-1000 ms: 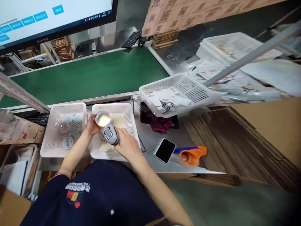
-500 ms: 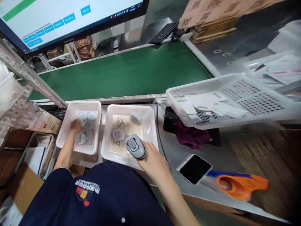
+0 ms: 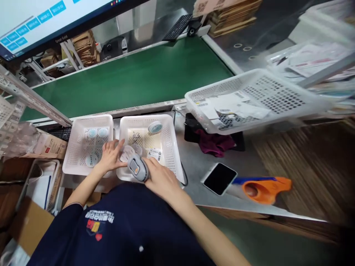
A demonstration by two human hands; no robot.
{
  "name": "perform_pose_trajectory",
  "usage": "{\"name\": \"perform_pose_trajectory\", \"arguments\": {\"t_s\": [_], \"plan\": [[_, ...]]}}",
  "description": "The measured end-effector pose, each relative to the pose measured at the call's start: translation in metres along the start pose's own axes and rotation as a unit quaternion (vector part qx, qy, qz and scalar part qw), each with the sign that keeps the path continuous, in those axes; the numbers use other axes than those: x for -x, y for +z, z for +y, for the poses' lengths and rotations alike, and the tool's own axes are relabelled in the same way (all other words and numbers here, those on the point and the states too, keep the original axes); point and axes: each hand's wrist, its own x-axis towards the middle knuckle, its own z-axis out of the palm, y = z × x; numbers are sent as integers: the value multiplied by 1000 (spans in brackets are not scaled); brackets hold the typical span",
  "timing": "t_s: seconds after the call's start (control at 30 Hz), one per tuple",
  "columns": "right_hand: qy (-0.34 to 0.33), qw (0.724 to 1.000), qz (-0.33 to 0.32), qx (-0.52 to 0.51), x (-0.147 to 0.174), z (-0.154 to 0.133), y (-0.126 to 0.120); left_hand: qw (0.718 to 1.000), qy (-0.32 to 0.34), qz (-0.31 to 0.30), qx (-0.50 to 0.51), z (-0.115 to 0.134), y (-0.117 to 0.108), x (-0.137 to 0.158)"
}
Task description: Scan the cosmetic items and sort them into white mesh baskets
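Scanner (image 3: 138, 168) work occupies both hands. The right hand (image 3: 160, 180) is wrapped firmly around the grey handheld scanner, its head aimed toward 11 o'clock into the middle white basket (image 3: 170, 142). The left hand (image 3: 111, 157) lies spread, fingers extended, its tips resting on a small round packet (image 3: 128, 152) at that basket's left edge. Another round packet (image 3: 154, 127) sits at the basket's 12 o'clock end, and a barcode label (image 3: 154, 153) lies just beside the scanner. To do this well, I judge the packet should be held flat and steady with its code turned up toward the scanner head. Printing on the packets is too small to read, and the scanner's window is hidden. A second basket (image 3: 72, 155) at 9 o'clock holds more round packets.
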Motion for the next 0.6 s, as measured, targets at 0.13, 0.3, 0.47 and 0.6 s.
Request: {"name": "perform_pose_trajectory", "arguments": {"t_s": [0.13, 0.3, 0.47, 0.6], "plan": [[43, 998, 33, -45, 25, 37, 10, 983, -162, 60, 56, -47, -19, 1], [44, 997, 28, -52, 25, 45, 12, 914, -385, 96, 88, -103, -33, 30], [-27, 999, 0, -44, 2, 20, 12, 888, -387, 132, 212, -98, -38, 37], [-61, 997, 3, -43, -12, 0, 5, 831, -345, 91, 427, -64, -39, 12]]}}
